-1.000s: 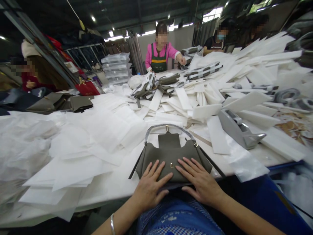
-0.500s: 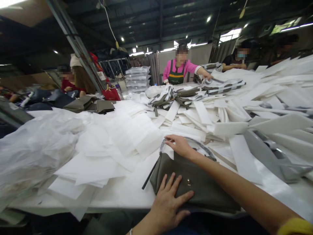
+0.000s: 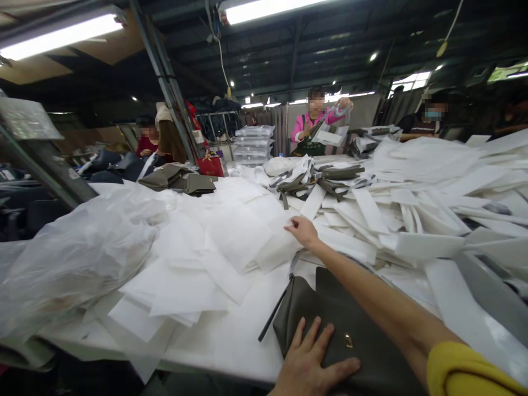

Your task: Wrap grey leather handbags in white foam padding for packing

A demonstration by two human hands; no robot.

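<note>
An olive-grey handbag (image 3: 371,319) with a small gold clasp lies in front of me at the table's near edge. My left hand (image 3: 313,357) rests flat on its front, fingers spread, beside the clasp. Past the bag, my right hand (image 3: 304,232) is stretched out over the edge of a heap of white sheets (image 3: 235,220). Its fingers are curled together; whether a sheet is between them cannot be made out. The bag's wrapped handle (image 3: 293,263) stands up behind the bag, partly hidden by my right forearm. A dark strap (image 3: 272,316) hangs at the bag's left end.
Crumpled clear plastic (image 3: 91,253) lies on the left. White padding pieces (image 3: 421,242) and a grey wrapped item (image 3: 490,280) are on the right. More olive bags (image 3: 330,176) lie further back. Across the table a person in pink (image 3: 313,129) holds up a partly wrapped item.
My right hand has left the bag's handle and moved forward to the white sheets. My left hand stays on the bag. The person opposite has lifted an item. The view has shifted left.
</note>
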